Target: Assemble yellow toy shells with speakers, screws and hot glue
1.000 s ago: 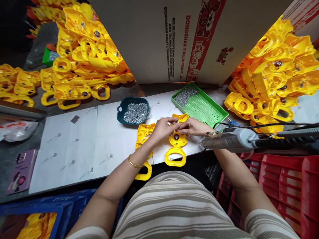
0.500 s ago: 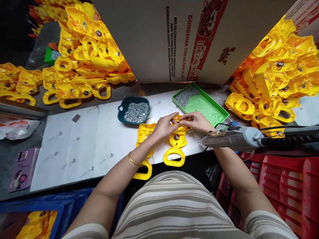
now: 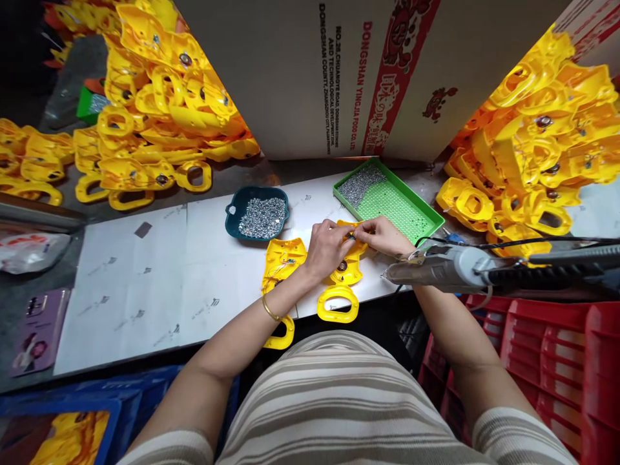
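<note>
Two yellow plastic shells with loop handles lie at the near edge of the white-papered table. My left hand (image 3: 325,248) rests on the right shell (image 3: 340,284), fingers curled and pinching near its top. My right hand (image 3: 385,235) meets it there, fingertips pinched together on a tiny part that I cannot make out. The left shell (image 3: 279,258) lies untouched beside my left wrist. A dark teal dish of small metal screws (image 3: 258,214) sits just beyond the shells.
A green tray (image 3: 390,203) with screws stands to the right. A grey powered screwdriver (image 3: 450,269) hangs over my right forearm. Heaps of yellow shells (image 3: 159,110) (image 3: 537,148) flank a cardboard box (image 3: 368,71). Red crates (image 3: 547,361) stand at lower right; a phone (image 3: 36,329) lies left.
Both hands have shifted slightly lower onto the top of the right shell, the left hand covering more of it. The fingertips stay pinched together.
</note>
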Available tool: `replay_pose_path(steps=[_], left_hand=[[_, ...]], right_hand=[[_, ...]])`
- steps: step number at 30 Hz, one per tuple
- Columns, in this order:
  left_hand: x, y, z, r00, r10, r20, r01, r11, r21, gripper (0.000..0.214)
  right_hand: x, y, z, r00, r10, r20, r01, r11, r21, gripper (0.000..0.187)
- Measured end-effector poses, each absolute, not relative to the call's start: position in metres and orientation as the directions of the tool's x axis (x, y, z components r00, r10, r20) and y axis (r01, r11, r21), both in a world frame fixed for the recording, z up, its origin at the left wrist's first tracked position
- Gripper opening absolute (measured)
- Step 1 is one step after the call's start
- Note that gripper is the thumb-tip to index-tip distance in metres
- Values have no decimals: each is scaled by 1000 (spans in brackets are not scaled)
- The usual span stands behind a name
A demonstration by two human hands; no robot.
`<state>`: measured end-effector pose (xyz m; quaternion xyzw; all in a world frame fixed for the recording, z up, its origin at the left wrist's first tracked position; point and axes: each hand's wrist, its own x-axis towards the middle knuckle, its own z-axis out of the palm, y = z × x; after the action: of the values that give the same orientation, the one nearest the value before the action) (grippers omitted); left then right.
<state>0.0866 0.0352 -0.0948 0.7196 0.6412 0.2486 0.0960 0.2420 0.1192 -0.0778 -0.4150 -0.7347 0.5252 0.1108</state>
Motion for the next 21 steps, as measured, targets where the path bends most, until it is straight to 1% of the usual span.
replay_pose_path(steps=[3, 6, 8, 10, 12, 14, 17, 21], left_hand=[[83, 36, -99, 30, 972, 233, 839, -151, 523, 23], [79, 36, -101, 57, 971, 234, 817, -180, 548, 20], [76, 36, -100, 100, 969, 227, 828, -208, 520, 18], [75, 36, -100, 156, 964, 216, 853, -242, 463, 17], [75, 36, -99, 202, 960, 195, 873, -267, 407, 18], [77, 37, -99, 222, 962, 160, 885, -267, 382, 18], [79, 40, -99, 221, 968, 116, 896, -249, 368, 18], [79, 42, -100, 252, 961, 113, 892, -275, 359, 19]], right_hand=[[243, 121, -74, -647, 712, -273, 463, 82, -882, 28], [253, 120, -73, -615, 749, -247, 399, 26, -917, 37], [264, 118, -76, -541, 813, -213, 337, -22, -941, 47], [276, 114, -83, -444, 878, -180, 280, -55, -958, 53], [285, 108, -90, -363, 918, -158, 252, -66, -966, 50], [288, 103, -95, -325, 934, -148, 257, -64, -964, 43], [285, 102, -98, -339, 930, -146, 294, -43, -955, 35], [280, 108, -96, -396, 908, -137, 334, 4, -942, 30]])
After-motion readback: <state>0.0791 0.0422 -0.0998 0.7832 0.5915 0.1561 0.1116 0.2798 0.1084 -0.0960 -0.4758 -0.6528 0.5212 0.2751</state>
